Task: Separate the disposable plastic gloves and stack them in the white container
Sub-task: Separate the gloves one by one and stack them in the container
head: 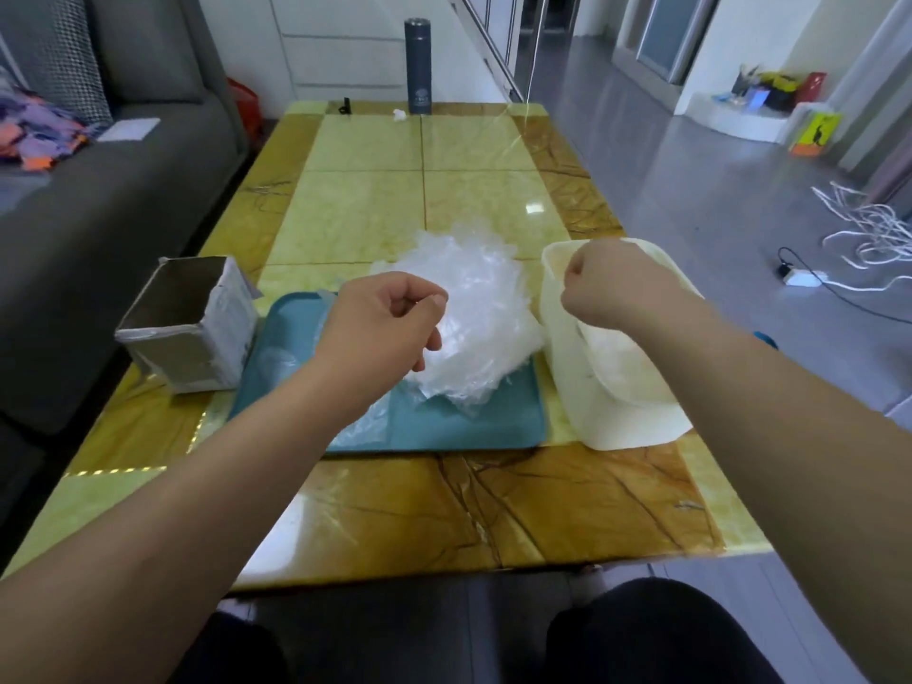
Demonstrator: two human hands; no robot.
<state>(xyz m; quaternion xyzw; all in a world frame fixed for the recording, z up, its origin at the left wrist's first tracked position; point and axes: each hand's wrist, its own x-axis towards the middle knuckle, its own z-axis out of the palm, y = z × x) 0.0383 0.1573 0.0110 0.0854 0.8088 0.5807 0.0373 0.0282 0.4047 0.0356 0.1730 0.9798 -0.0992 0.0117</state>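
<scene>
- The grey box (pixel 192 323) stands open on the tabletop (pixel 370 204), just left of the blue tray (pixel 459 427). It is not needed for this step, so let it be.
- The left hand (pixel 380 328) hangs over the middle of the blue tray. Its grip is closed, with thumb and first finger pressed together. I think it pinches one edge of a single glove, but the glove is so clear that I can hardly see it.
- The glove pile (pixel 474 298) sits on the far right part of the blue tray, just behind the left hand. Lift high enough that the held glove does not drag other gloves along.
- The right hand (pixel 607 288) is to the right of the blue tray, over the white container (pixel 627 417). Its grip is closed like a small fist. It looks to pinch the other edge of the same glove, though I am not sure.
- The white container stands just beside the right edge of the blue tray. Some clear film seems to lie inside it.
- To do this step well, pull the two hands gently apart so the glove goes flat. Do not tug hard, since thin plastic may stretch or tear.
- Bring the left hand across to the container too, then lower the glove flat onto the ones inside.
- Let go with both hands at once, so it does not fold.
</scene>
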